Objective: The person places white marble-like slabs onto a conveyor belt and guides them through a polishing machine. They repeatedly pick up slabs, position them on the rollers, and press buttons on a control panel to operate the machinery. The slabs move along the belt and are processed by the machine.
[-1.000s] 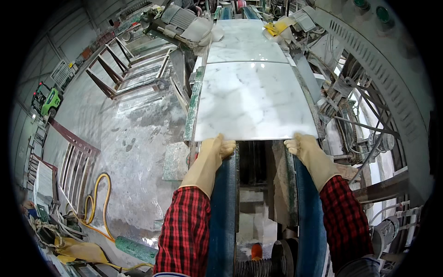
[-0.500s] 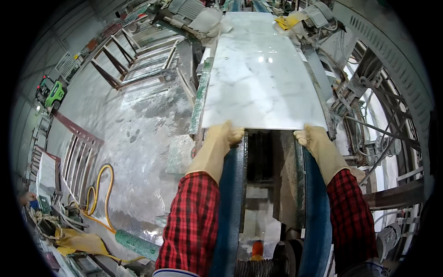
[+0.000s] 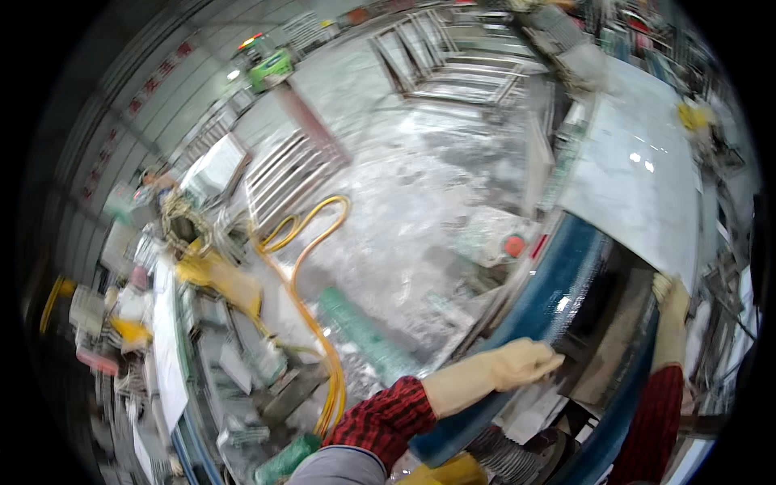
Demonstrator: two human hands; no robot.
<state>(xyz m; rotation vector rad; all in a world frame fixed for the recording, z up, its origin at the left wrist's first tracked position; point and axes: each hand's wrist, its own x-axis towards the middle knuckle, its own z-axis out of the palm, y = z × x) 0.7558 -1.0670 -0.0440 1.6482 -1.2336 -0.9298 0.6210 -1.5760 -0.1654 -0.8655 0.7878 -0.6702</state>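
Observation:
A white, grey-veined marble slab [image 3: 630, 153] with a glossy face lies at the upper right across two blue conveyor belts [image 3: 525, 307]. My right hand [image 3: 671, 303], in a cream rubber glove, has its curled fingers at the slab's near edge, by the right belt. Away from the slab, my left hand [image 3: 521, 364] hangs over the left belt in a matching glove. Its fingers are drawn together with nothing visible in them. Motion blur softens the fine detail of both hands.
Between the belts is a dark gap with machine parts. An orange-red button [image 3: 514, 246] sits beside the left belt. On the floor lie a yellow hose [image 3: 299, 267] and a green roll [image 3: 364, 327]. Metal racks [image 3: 461, 77] and a green forklift [image 3: 271, 69] stand farther off.
My left hand has let go of the slab's edge and come back over the left belt. The right hand remains at the edge. The view has swung left.

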